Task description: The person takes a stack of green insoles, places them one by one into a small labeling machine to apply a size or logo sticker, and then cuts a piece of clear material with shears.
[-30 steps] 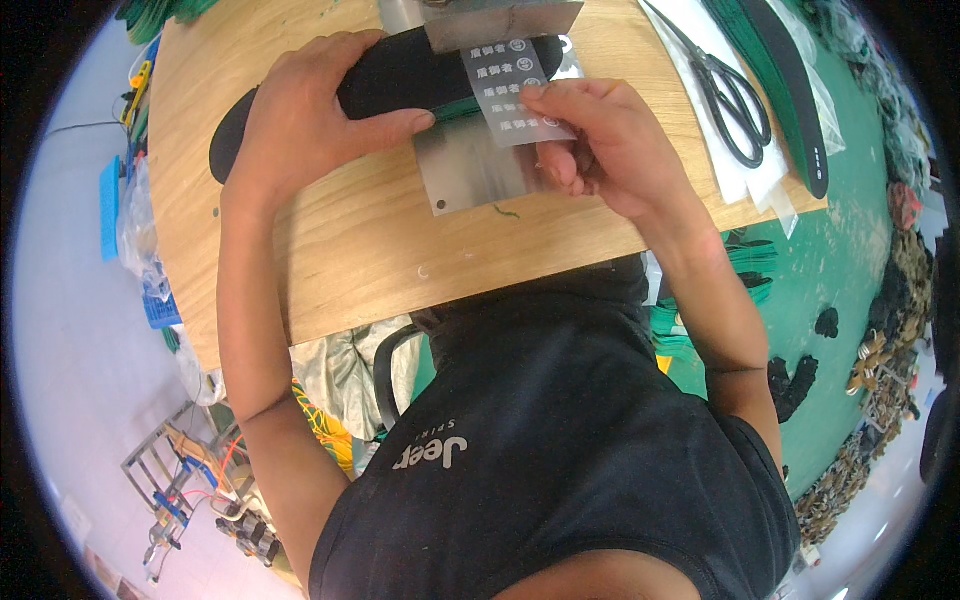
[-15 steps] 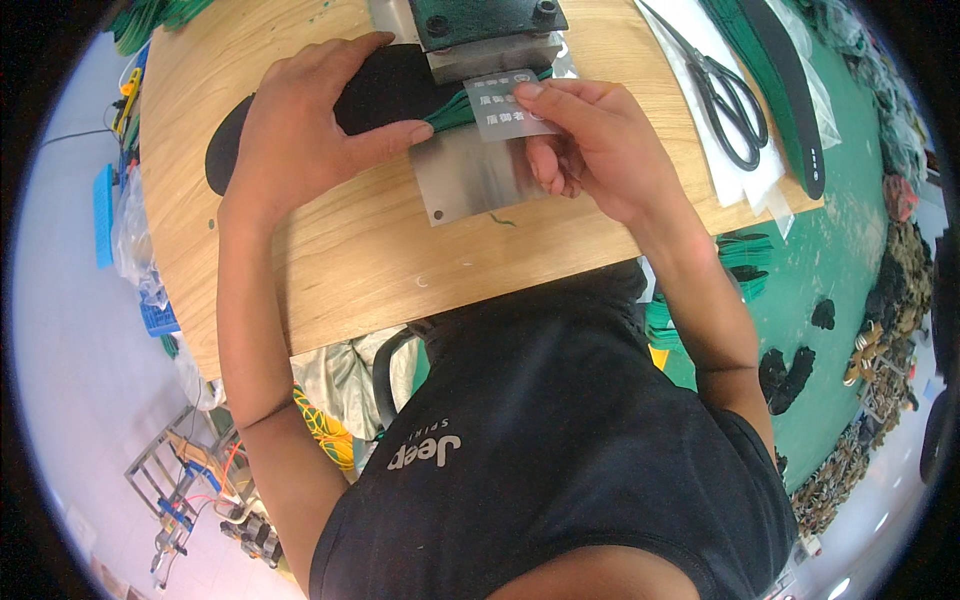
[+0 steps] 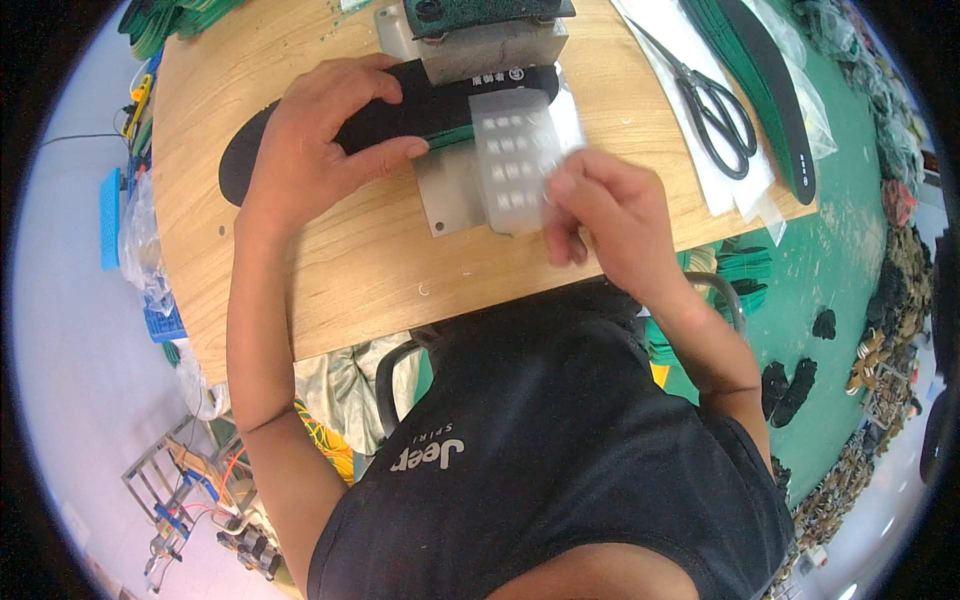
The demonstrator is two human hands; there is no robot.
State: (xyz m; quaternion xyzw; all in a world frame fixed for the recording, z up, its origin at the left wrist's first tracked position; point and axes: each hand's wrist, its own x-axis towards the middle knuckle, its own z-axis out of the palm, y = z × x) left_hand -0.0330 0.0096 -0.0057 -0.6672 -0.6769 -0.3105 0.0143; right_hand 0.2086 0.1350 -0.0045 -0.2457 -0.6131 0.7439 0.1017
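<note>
A black insole (image 3: 440,103) with a green edge lies on a metal plate (image 3: 445,195), its right end by the block of a press (image 3: 495,50). White print shows on that end. My left hand (image 3: 318,135) grips the insole's middle, thumb along the near edge and fingers bent over the top. In a pinch, my right hand (image 3: 615,215) holds a translucent transfer sheet (image 3: 512,165) with rows of white print. The sheet is blurred and hangs over the plate, nearer to me than the insole.
Black-handled scissors (image 3: 715,120) rest on white sheets at the table's right. Beside them lies a stack of green and black insoles (image 3: 765,90). More green pieces (image 3: 180,20) are at the far left. The wooden table's (image 3: 340,300) near edge runs before my body.
My right hand has drawn the transfer sheet toward me, off the insole. White print now shows on the insole's end. My left hand has shifted slightly right and nearer, still on the insole.
</note>
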